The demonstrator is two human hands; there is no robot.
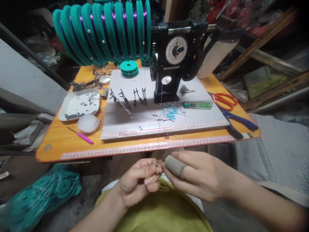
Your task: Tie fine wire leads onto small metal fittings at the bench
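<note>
My left hand [141, 180] is closed, with thumb and forefinger pinching a tiny blue-purple piece [156, 164] on a thin line. My right hand [200, 175], a grey sleeve [175, 166] around one finger, has its fingertips pressed together against the same spot. What those fingertips grip is too small and partly covered to make out. From my hands the thin purple line [161, 93] runs up past the board's front edge toward the black winding machine [166, 61] with a dial. Both hands are in front of the table edge, above my lap.
Teal foam spools [103, 33] hang overhead on the machine's shaft. The white board [145, 129] bears small clips, beads [169, 109] and a green cutter [197, 105]. Red scissors [225, 100] and blue-handled pliers [241, 120] lie right; a white tray [63, 108] and pink-handled hook [84, 138] left.
</note>
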